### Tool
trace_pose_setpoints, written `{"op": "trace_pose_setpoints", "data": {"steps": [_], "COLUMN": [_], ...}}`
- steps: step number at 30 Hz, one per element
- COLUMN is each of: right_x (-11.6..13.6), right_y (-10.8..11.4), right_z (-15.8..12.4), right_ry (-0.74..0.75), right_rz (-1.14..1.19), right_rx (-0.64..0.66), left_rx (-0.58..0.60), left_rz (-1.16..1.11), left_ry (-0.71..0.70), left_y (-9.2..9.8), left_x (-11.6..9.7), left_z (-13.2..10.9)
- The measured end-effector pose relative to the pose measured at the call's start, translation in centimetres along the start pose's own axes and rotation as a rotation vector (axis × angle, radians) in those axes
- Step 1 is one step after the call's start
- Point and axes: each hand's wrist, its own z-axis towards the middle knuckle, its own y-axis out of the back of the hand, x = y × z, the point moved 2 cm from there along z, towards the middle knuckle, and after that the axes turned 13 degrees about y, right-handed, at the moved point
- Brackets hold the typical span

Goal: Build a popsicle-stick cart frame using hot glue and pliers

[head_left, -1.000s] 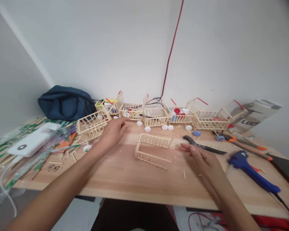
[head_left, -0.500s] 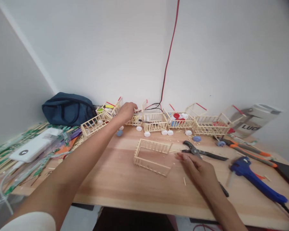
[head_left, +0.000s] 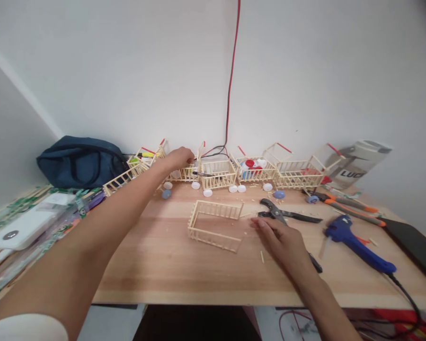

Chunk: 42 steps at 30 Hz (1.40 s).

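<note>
My left hand [head_left: 180, 158] reaches into a small stick cart [head_left: 179, 175] in the back row; its fingertips curl down, and whatever they touch is hidden. On the wooden table [head_left: 145, 270] in front lies a three-sided frame of thin sticks [head_left: 215, 227], its open side to the right. My right hand [head_left: 279, 239] hovers or rests just right of that frame, fingers loosely bent with thumb and index close together, near black-handled pliers [head_left: 277, 213]. Nothing can be made out between the right fingers. Another cart [head_left: 218, 175] beside the left hand holds a dark pen-like item.
More stick carts [head_left: 300, 177] with round wheels line the wall. A blue glue gun [head_left: 358, 244], orange-handled tools [head_left: 355, 208] and a cup [head_left: 358, 163] are at right. At left are a blue pouch [head_left: 81, 162], a white device [head_left: 31, 220] and bundled sticks.
The view has turned slightly right, so the scene sits further left. My left hand stays over the back-row cart, and my right hand remains beside the frame.
</note>
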Motion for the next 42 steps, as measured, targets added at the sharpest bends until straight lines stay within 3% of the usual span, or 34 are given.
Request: {"op": "trace_pose_setpoints", "data": {"steps": [6, 10, 12, 14, 17, 19, 21, 27, 32, 37, 39, 42], "right_x": [-0.2, -0.5, -0.4, -0.2, 0.6, 1.2, 1.7, 3.2, 5.6, 7.4, 7.5, 7.0], "right_y": [0.1, 0.2, 0.4, 0.7, 1.2, 1.5, 1.8, 1.6, 0.1, -1.3, -0.9, 0.4], "right_z": [0.0, -0.1, 0.0, 0.2, 0.8, 1.3, 1.8, 4.1, 7.3, 9.0, 9.2, 9.3], "right_ry": [-0.044, -0.108, -0.137, -0.167, -0.194, -0.179, -0.16, -0.087, 0.069, 0.133, 0.144, 0.13], "right_rz": [0.013, 0.046, 0.081, 0.132, 0.217, 0.264, 0.293, 0.353, 0.568, 0.726, 0.65, 0.53], "right_rx": [0.0, -0.035, -0.066, -0.102, -0.148, -0.164, -0.167, -0.116, 0.02, 0.244, 0.249, 0.15], "left_rx": [-0.227, -0.551, -0.602, -0.517, -0.197, -0.018, 0.05, 0.017, 0.107, 0.162, 0.142, 0.089], "left_rz": [-0.029, -0.284, -0.499, -0.749, -1.125, -1.256, -1.333, -1.424, -1.49, -1.581, -1.645, -1.719], "left_ry": [0.07, 0.105, 0.115, 0.132, 0.15, 0.162, 0.182, 0.222, 0.254, 0.218, 0.254, 0.305], "left_y": [3.5, 7.0, 7.9, 7.7, 5.7, 4.1, 2.8, 1.3, 0.9, 0.7, 0.9, 1.3], "left_x": [-0.1, -0.8, -1.6, -2.8, -5.0, -6.4, -7.4, -8.2, -8.5, -8.3, -7.7, -6.4], "left_z": [-2.2, -6.3, -9.0, -11.4, -13.6, -14.2, -14.4, -14.8, -15.5, -15.9, -16.0, -16.6]}}
